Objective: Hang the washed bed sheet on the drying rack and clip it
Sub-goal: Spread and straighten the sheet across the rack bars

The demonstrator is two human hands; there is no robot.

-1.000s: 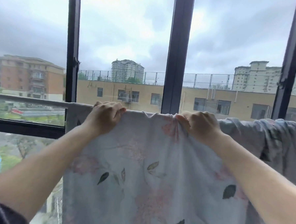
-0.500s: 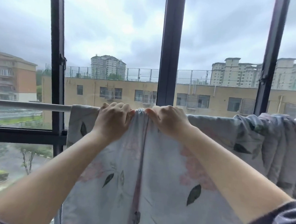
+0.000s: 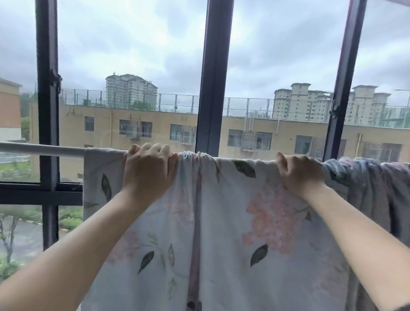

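A pale bed sheet (image 3: 230, 240) with pink flowers and dark leaves hangs over a white horizontal rail (image 3: 33, 149) in front of the window. My left hand (image 3: 148, 169) grips the sheet's top fold on the rail, left of a small bunched ridge of cloth. My right hand (image 3: 298, 174) grips the top fold further right. Right of that hand the sheet lies gathered in thick folds (image 3: 373, 183) along the rail. No clip is in view.
Dark window frame uprights (image 3: 214, 70) stand right behind the rail, with a dark crossbar (image 3: 31, 191) at lower left. The rail's left part is bare. Buildings and a street lie outside the glass.
My hands were close together half a second ago; the right hand has slid right along the rail, spreading the sheet. The left hand stays near the bunched ridge.
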